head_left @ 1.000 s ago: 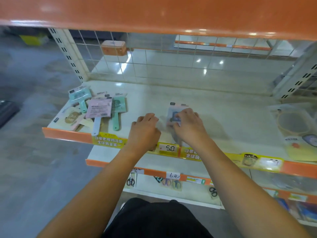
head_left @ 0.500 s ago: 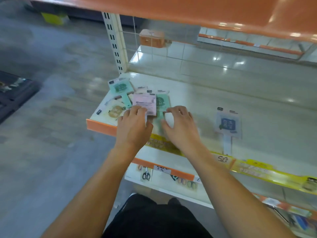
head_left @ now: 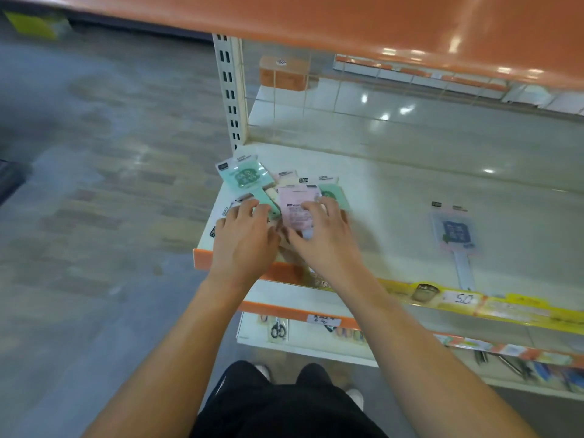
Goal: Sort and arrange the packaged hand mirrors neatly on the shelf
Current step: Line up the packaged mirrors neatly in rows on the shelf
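A loose pile of packaged hand mirrors lies at the left end of the white shelf (head_left: 395, 184). A green mirror (head_left: 245, 178) sits on top at the back left, a pink packaged mirror (head_left: 295, 205) in the middle, and another green one (head_left: 333, 194) behind it. My left hand (head_left: 243, 240) rests on the pile's left side, fingers apart over the green handle. My right hand (head_left: 325, 240) curls over the pink packaged mirror, thumb at its lower edge. A blue-faced packaged mirror (head_left: 455, 232) lies alone to the right.
An orange upper shelf (head_left: 347, 23) overhangs close above. A slotted upright post (head_left: 229, 90) stands at the back left corner, with wire mesh behind. Yellow price strips (head_left: 461, 300) line the front edge. Scissors (head_left: 278, 329) hang on the lower shelf. Open floor lies left.
Both hands left the blue-faced mirror lying in the shelf's middle and moved left onto the pile. The view swung left with them. My right hand has closed over the pink packet.
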`<state>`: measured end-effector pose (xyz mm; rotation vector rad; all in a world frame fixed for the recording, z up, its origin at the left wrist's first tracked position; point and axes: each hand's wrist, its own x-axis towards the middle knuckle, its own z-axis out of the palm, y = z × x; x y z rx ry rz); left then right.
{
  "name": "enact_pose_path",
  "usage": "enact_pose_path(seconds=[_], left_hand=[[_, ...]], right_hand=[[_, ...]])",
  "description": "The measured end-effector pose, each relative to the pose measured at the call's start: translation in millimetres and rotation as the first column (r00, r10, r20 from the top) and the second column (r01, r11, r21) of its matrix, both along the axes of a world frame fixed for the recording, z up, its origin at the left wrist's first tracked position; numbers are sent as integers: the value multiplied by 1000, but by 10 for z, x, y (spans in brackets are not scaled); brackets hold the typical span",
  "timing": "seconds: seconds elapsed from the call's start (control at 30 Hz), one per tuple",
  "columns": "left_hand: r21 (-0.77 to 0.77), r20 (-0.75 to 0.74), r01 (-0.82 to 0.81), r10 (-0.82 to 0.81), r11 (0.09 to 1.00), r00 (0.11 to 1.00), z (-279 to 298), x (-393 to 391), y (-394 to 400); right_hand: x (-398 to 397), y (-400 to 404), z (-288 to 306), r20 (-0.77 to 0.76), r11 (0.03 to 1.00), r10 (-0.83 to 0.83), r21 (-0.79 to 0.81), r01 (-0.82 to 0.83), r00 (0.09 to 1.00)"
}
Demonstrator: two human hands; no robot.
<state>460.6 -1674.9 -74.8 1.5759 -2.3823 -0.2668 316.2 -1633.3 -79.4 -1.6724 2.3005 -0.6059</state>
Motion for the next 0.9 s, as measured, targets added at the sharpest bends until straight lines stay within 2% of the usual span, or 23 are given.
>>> enact_pose_path(seconds=[0.37,0.9], left_hand=[[23,-58,57,-56,998,997,-17,211,-172],[-38,-106,116,-119,993,987,-77,-88,-169]], right_hand=[[230,-121,-58,-79,991,-96,82,103,992],[-73,35,-32,-60,982,-169,-99,162,984]])
